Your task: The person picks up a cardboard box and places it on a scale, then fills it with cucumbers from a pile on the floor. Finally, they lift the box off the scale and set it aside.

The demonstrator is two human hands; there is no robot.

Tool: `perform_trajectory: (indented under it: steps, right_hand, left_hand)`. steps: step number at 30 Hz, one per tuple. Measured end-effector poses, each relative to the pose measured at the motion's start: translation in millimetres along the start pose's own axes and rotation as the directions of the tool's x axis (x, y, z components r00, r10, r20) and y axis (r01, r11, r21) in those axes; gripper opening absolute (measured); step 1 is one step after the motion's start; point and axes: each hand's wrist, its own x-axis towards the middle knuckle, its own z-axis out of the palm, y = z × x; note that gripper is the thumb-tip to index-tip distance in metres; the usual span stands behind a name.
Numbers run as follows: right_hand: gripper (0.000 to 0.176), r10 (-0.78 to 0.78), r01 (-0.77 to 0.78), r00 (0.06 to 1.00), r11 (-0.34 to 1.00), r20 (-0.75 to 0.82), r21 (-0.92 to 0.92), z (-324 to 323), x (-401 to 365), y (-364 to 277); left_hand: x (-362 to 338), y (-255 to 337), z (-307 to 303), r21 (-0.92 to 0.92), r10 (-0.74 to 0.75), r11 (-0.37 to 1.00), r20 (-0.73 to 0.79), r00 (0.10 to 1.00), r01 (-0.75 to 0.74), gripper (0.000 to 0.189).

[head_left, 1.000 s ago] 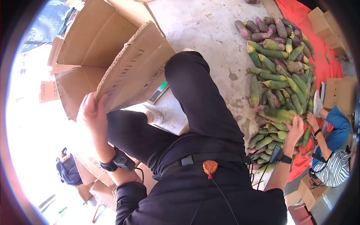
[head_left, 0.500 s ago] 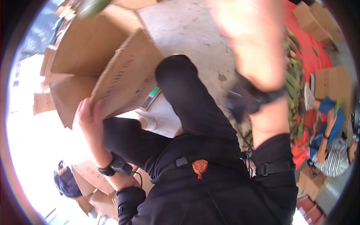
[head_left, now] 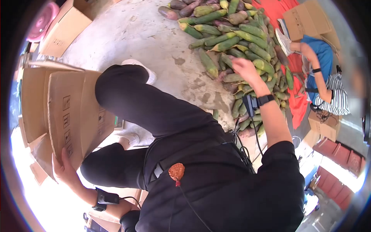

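In the head view, my left hand [head_left: 63, 166] grips the edge of an open cardboard box [head_left: 73, 104], thumb on the printed outer face, at the left beside my knee. My right hand [head_left: 245, 70] is stretched over a large heap of green radishes [head_left: 251, 38] on the floor. Its fingers are slightly apart, with the tips close to one green radish [head_left: 227, 61]; whether they touch it I cannot make out. Some radishes in the heap are purplish.
A red sheet [head_left: 297, 104] lies under and beyond the heap. Another person [head_left: 319, 73] in blue and stripes sits at the right near a cardboard box [head_left: 305, 19]. At the upper left stand another box [head_left: 65, 29] and a pink basin [head_left: 42, 21]. Cables [head_left: 243, 150] hang at my waist.
The view has swung right toward the heap. My right hand, blurred and raised before, is now over the radishes. A green object above the box is no longer in view. My left hand stays on the box.
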Motion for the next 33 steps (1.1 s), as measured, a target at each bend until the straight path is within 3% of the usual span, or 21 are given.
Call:
perform_trajectory:
  steps: [2, 3, 4, 6, 8, 9, 10, 12, 16, 18, 20, 21, 22, 23, 24, 33]
  right_hand:
    - [0.025, 0.086, -0.115, 0.992, 0.925, -0.096, -0.363, -21.1, -39.5, 95.9]
    - [0.025, 0.307, -0.335, 0.942, 0.871, -0.134, -0.360, -23.2, -64.1, 119.6]
    - [0.024, 0.383, -0.370, 0.921, 0.796, -0.073, -0.479, -25.1, -84.3, 134.2]
    - [0.021, 0.734, -0.660, 0.677, 0.639, 0.056, -0.394, -16.2, -119.5, 180.2]
    - [0.018, 0.681, -0.454, 0.706, 0.646, 0.195, -0.613, -5.9, -155.9, 188.0]
    - [0.015, 0.774, -0.700, 0.616, 0.623, 0.147, -0.350, 5.1, -171.1, 197.3]
    - [0.013, 0.853, -0.858, 0.502, 0.512, 0.141, -0.046, 15.1, -179.8, 194.3]
    - [0.012, 0.872, -0.879, 0.470, 0.477, 0.134, -0.018, 34.3, -190.8, 214.5]
    - [0.009, 0.908, -0.917, 0.399, 0.392, 0.127, 0.075, 40.3, -170.0, 162.7]
    - [0.009, 0.897, -0.914, 0.404, 0.405, 0.180, 0.030, 52.1, -158.1, 217.3]
    - [0.008, 0.645, -0.560, 0.740, 0.749, 0.193, -0.353, 53.6, -142.2, 220.9]
    - [0.011, 0.783, -0.747, 0.595, 0.622, 0.179, -0.235, 52.4, -129.8, 234.4]
    - [0.011, 0.782, -0.745, 0.597, 0.623, 0.178, -0.237, 49.4, -121.4, 219.3]
    - [0.016, 0.779, -0.780, 0.625, 0.622, 0.051, 0.072, 47.0, -115.1, 203.4]
    - [0.022, 0.788, -0.715, 0.611, 0.591, -0.077, 0.374, 44.2, -109.3, 194.0]
    - [0.029, 0.729, -0.608, 0.663, 0.656, -0.168, 0.447, 16.8, -35.3, 179.9]
  left_hand:
    - [0.5, -1.8, -0.7, -0.036, -0.048, 0.998, 0.026, 0.998, 0.049, 0.022]
    - [0.5, -1.1, -1.0, -0.042, -0.035, 0.998, 0.028, 0.999, 0.036, 0.022]
    - [-0.1, -0.3, -1.6, -0.010, -0.047, 0.999, 0.028, 0.999, 0.047, 0.022]
    - [-0.2, -0.3, -0.7, 0.020, -0.054, 0.998, 0.027, 0.998, 0.053, 0.023]
    - [-0.8, -3.4, -0.3, -0.006, -0.050, 0.999, 0.025, 0.998, 0.050, 0.025]
    - [-1.2, -3.4, -0.8, -0.002, -0.045, 0.999, 0.024, 0.999, 0.045, 0.025]
    - [-1.3, -2.9, -1.1, 0.014, -0.055, 0.998, 0.028, 0.998, 0.055, 0.026]
    - [-0.6, -3.0, -1.0, 0.029, -0.060, 0.998, 0.030, 0.998, 0.060, 0.026]
    - [0.7, -2.8, -0.4, 0.019, -0.058, 0.998, 0.024, 0.998, 0.057, 0.027]
    - [0.0, -4.3, -0.6, 0.031, -0.068, 0.997, 0.020, 0.998, 0.067, 0.027]
    - [0.0, -6.1, 0.3, 0.003, -0.067, 0.998, 0.027, 0.997, 0.067, 0.026]
    - [0.2, -8.3, 0.0, 0.003, -0.069, 0.998, 0.025, 0.997, 0.069, 0.026]
    - [0.2, -9.5, 0.0, -0.001, -0.074, 0.997, 0.034, 0.997, 0.075, 0.027]
    - [0.0, -10.5, 0.2, -0.004, -0.079, 0.997, 0.044, 0.996, 0.079, 0.028]
    - [-0.1, -11.0, 0.6, -0.003, -0.081, 0.997, 0.044, 0.996, 0.081, 0.028]
    - [-0.6, -6.2, 0.8, 0.047, -0.062, 0.997, -0.001, 0.998, 0.062, 0.025]
